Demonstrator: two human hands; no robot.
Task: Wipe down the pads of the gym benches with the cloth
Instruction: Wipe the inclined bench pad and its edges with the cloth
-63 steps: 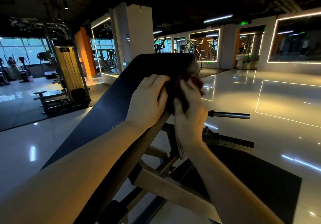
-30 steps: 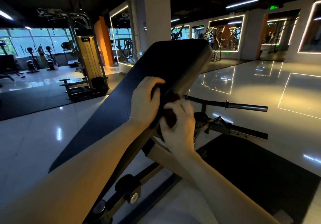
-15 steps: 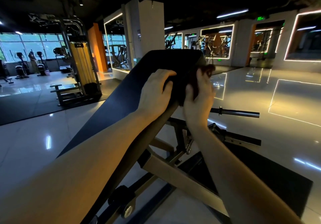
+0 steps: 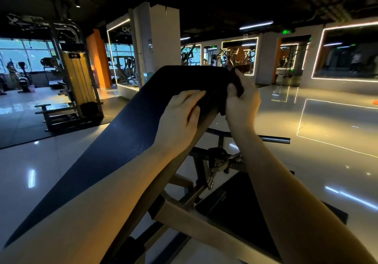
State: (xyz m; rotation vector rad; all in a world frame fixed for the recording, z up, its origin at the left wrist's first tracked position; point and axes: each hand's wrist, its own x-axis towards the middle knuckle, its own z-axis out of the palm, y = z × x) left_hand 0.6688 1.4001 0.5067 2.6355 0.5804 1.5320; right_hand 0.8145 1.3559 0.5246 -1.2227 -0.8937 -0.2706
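A long dark pad (image 4: 126, 132) of an inclined gym bench slopes up from the lower left to its top end at centre. My left hand (image 4: 180, 120) lies flat on the pad's right side with the fingers over the edge. My right hand (image 4: 242, 100) presses a dark reddish cloth (image 4: 238, 79) against the pad's right side edge, close to the top corner. Most of the cloth is hidden behind the hand and the pad.
The bench's tan metal frame (image 4: 196, 222) and a black bar (image 4: 274, 140) stand below the pad on a dark floor mat (image 4: 241, 212). A yellow weight-stack machine (image 4: 75, 85) stands at left, a white pillar (image 4: 159, 42) behind the bench. Glossy floor extends right.
My right hand with the cloth slid down the pad's side edge, then back up; now it is near the top corner. My left hand stayed on the pad.
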